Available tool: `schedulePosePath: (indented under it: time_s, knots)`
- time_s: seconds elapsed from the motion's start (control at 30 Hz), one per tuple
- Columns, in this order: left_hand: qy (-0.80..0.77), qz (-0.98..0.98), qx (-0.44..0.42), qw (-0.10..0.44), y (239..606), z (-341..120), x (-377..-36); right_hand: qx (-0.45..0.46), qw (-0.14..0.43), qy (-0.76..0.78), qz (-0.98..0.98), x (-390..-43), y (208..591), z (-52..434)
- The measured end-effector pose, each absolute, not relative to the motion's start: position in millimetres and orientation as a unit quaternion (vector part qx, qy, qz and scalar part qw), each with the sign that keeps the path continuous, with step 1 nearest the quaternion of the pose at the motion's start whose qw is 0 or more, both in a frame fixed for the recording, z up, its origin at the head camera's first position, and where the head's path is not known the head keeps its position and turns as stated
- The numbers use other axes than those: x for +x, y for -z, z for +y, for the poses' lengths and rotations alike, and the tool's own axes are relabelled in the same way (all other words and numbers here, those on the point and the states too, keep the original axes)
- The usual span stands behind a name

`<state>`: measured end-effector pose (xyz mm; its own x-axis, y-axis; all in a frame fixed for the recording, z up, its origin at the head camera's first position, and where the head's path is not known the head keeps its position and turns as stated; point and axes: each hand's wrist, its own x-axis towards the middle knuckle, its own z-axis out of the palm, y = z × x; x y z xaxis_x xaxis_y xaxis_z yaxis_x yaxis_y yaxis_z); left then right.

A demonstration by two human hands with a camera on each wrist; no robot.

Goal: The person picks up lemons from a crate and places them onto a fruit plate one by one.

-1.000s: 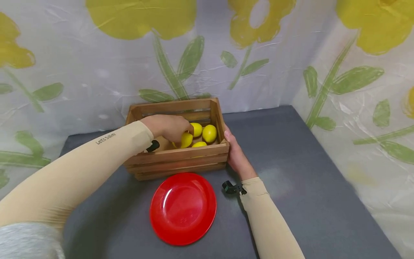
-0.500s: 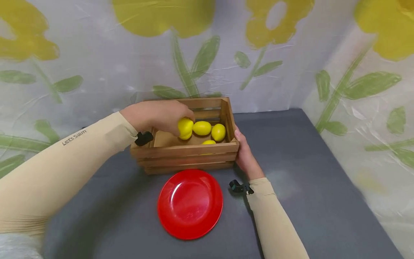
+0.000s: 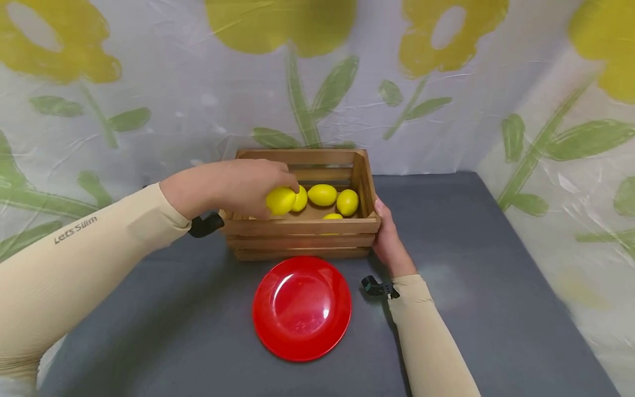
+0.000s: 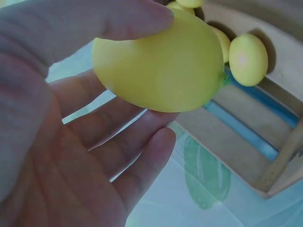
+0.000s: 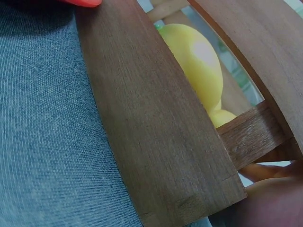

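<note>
My left hand [image 3: 238, 184] pinches a yellow lemon [image 4: 161, 66], the thumb on one side and fingers behind it. In the head view this lemon hangs over the left part of a slatted wooden crate [image 3: 302, 241]. Several other lemons lie in the crate, among them an oval one [image 3: 322, 195] in the middle and another [image 3: 347, 202] near the right end. My right hand [image 3: 389, 240] rests against the crate's right end, fingers stretched along its outer side. In the right wrist view most of that hand is out of frame, and front slats partly hide a lemon [image 5: 196, 61].
A red plate [image 3: 302, 309] lies on the grey tabletop [image 3: 456, 286] just in front of the crate. Behind the table hangs a pale sheet [image 3: 183, 71] with yellow flowers and green leaves. Each wrist carries a small black camera [image 3: 379, 287].
My left hand has raised the pinched lemon from among the others and drawn it leftward within the crate. The head view has turned left. My right hand stays at the crate's end.
</note>
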<state>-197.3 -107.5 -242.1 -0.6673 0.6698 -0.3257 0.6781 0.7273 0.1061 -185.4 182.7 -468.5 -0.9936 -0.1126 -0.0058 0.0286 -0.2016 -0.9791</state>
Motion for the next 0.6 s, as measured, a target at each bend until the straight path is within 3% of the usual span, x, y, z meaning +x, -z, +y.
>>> schedulePosePath:
  time_s: [0.6]
  knots:
    - [0.029, 0.903, 0.408, 0.133, 248, -112, -138, -0.017, 0.043, 0.764, 0.643, -183, 465, 182]
